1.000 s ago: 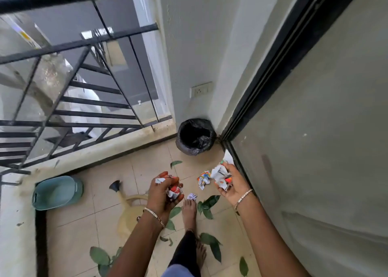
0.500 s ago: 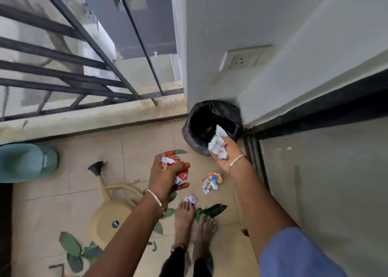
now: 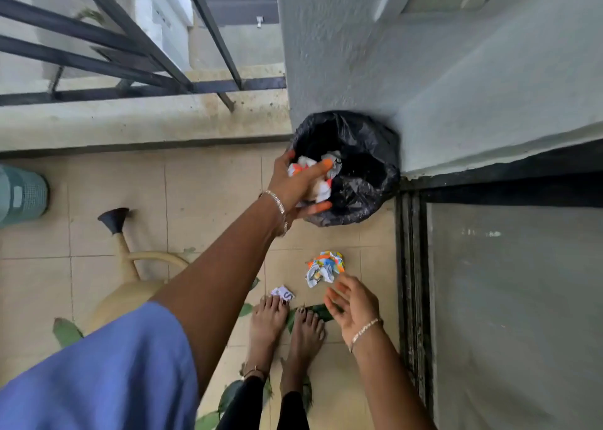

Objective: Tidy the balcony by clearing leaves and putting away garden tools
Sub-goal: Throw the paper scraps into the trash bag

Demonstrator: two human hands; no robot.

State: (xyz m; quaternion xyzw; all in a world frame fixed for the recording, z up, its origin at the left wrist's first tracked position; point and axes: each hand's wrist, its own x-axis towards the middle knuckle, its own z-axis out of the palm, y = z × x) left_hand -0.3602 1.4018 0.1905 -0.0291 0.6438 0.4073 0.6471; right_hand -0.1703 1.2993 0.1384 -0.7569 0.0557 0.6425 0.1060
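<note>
The crumpled paper wad [image 3: 313, 177] sits in the curled fingers of the left hand [image 3: 298, 186], over the near rim of the black-lined bin [image 3: 368, 181] in the wall corner. The right hand [image 3: 354, 302] is spread and empty above another paper ball [image 3: 324, 268] on the tiles. Released this close to the rim, pieces could spill outside the bin. The leaves [image 3: 318, 310] underfoot might cause a slip.

Beige tile floor [image 3: 202, 181]: black-bagged bin [image 3: 365, 198] far right, crumpled paper [image 3: 324, 268] and scrap [image 3: 283, 293] nearer, watering can [image 3: 127, 299] left, leaves [image 3: 67, 331] scattered near.
</note>
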